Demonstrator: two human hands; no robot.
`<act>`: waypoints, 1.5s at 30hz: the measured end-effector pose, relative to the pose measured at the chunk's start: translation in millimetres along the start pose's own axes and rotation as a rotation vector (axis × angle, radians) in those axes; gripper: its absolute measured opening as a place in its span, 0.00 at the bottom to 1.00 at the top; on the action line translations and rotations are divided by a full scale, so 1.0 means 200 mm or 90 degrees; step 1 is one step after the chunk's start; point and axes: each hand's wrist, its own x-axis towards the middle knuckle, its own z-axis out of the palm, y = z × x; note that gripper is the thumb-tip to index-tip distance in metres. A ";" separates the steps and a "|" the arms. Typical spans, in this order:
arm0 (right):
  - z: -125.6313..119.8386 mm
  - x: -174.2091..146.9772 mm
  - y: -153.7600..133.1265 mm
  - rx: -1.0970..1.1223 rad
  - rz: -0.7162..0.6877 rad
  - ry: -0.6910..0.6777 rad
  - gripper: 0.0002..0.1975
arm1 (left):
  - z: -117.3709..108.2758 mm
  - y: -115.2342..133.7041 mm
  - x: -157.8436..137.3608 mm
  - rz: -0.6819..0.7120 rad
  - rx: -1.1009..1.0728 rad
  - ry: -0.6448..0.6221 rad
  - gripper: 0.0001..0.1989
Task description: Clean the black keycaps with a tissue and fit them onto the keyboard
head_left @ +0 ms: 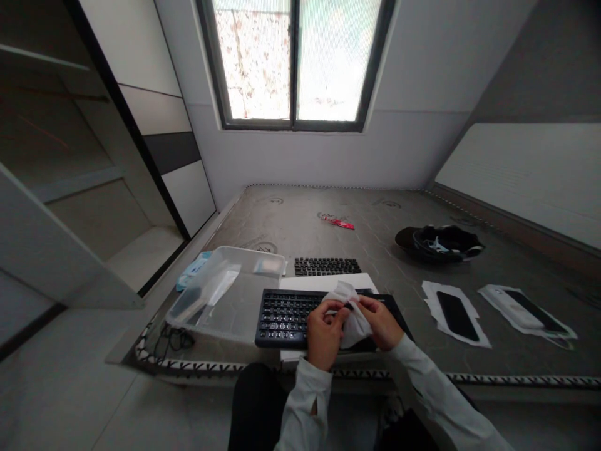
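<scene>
left hand [323, 335] and right hand [381, 322] pinch crumpled white cloth [351, 313] | over flat black keyboard [284, 316]

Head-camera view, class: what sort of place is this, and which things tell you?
Probably a bedroom used as a workspace: a bare mattress serves as the table, a window sits above it, and a sliding-door wardrobe stands at the left.

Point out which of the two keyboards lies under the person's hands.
The nearer, larger black keyboard, lying on the white board. Both hands hold a white cloth over it. The smaller keyboard lies farther back, untouched.
</scene>
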 end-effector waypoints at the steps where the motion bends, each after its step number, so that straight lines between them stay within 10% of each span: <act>1: 0.00 0.00 0.00 -0.006 -0.007 0.001 0.21 | 0.01 0.00 0.00 -0.003 -0.004 0.012 0.14; 15: -0.02 0.00 0.06 -0.074 -0.040 0.020 0.22 | 0.01 -0.01 0.00 -0.007 0.003 0.101 0.18; 24: 0.00 0.03 0.04 -0.018 -0.009 -0.023 0.17 | 0.00 0.03 -0.04 0.257 0.265 0.122 0.04; 45: 0.02 -0.01 0.04 0.079 0.071 -0.060 0.19 | -0.01 0.02 -0.03 0.317 0.234 0.108 0.04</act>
